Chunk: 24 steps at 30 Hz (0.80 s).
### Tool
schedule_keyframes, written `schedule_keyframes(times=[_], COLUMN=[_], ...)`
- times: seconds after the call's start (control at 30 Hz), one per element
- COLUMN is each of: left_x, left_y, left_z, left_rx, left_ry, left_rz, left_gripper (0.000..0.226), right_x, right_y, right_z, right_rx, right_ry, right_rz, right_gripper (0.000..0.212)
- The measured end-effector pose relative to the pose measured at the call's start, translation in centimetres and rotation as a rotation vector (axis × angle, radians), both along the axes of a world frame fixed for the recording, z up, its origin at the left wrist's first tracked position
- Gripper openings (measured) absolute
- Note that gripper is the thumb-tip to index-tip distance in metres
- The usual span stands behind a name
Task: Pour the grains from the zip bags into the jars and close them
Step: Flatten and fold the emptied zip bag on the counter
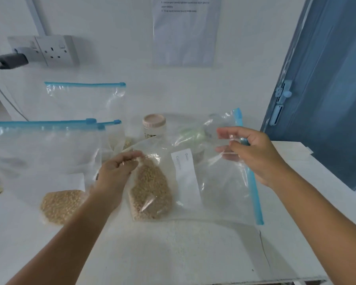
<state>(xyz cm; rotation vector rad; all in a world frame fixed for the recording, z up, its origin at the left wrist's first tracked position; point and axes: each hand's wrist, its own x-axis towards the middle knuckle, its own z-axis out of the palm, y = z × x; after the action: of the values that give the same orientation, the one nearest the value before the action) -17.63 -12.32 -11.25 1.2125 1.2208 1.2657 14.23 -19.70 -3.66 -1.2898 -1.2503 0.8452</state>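
I had left fingers (130, 159) pinching the bag (193, 182), right fingers (234, 145) clamping its zip (253, 182); a slack grip risked spilling grain (152, 194) onto the tabletop (173, 254).

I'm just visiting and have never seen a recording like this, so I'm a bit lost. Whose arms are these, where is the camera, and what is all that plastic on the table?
No machine here: the arms belong to a person wearing a wide-angle camera on the head, so you look forward and down as they do. This is the only view.

Both hands hold one clear zip bag, turned sideways with its blue zip strip at the right. The left hand pinches the plastic just above the grains inside. The right hand has its grip on the zip strip.

On the white table to the left sits another bag of grains, with more zip bags propped behind it. Farther back stands a jar with a pale lid. Something green shows blurred through the plastic; I cannot tell what it is.
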Motion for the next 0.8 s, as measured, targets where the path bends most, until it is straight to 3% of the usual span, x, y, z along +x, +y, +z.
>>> schedule_keyframes(times=[0.17,0.5,0.7,0.8], left_x=[0.7,2.1,1.5,1.8], left_y=[-0.4,-1.0,-0.5,-0.2], left_z=[-0.1,0.3,0.8,0.9], left_rx=[-0.003,0.154,0.007,0.026], left_ry=[-0.058,-0.058,-0.171,-0.143], left_rz=[0.003,0.009,-0.101,-0.083], left_gripper=[0.016,0.021,0.023,0.021], right_x=[0.7,1.7,1.9,1.9], right_y=[-0.6,-1.1,-0.9,-0.7], right_z=[-1.8,-3.4,-4.3,-4.4], right_rx=[-0.002,0.048,0.038,0.029], right_ry=[0.065,0.148,0.180,0.226], right_rz=[-0.019,-0.175,-0.179,-0.166], right_gripper=[0.021,0.024,0.019,0.019])
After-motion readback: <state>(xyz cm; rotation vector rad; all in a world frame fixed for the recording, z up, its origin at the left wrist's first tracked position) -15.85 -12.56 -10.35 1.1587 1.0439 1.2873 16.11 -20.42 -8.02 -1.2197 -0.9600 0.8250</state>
